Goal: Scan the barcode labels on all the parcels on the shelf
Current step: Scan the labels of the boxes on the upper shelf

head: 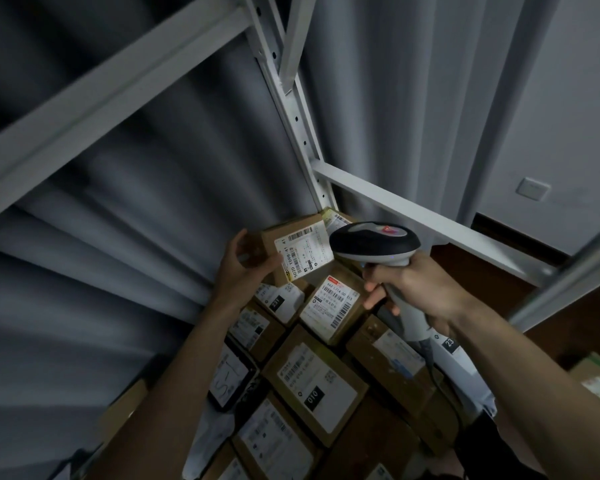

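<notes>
A dim room with grey pleated curtains behind a white metal shelf frame, whose perforated upright runs from twelve o'clock down to the centre; a white wall switch sits at three o'clock on the wall.

Nearest, at six o'clock, cardboard parcels lie packed side by side on the shelf, labels up. One large box bears a black tag reading 010. At seven o'clock a dark flat packet shows a hand-marked white label. Farther in, a box with a red-topped label lies near the centre, with a white-wrapped parcel tagged 231 just beside it at its nine o'clock.

The right hand is curled round the grey handle of a barcode scanner, its dark head above the fingers and its cable trailing toward five o'clock. The scanner's head sits just beside the label of a raised cardboard box. The left hand grips that box at its nine o'clock edge, thumb on the labelled face, tilting it above the others. Behind it, another labelled parcel lies against the upright.
</notes>
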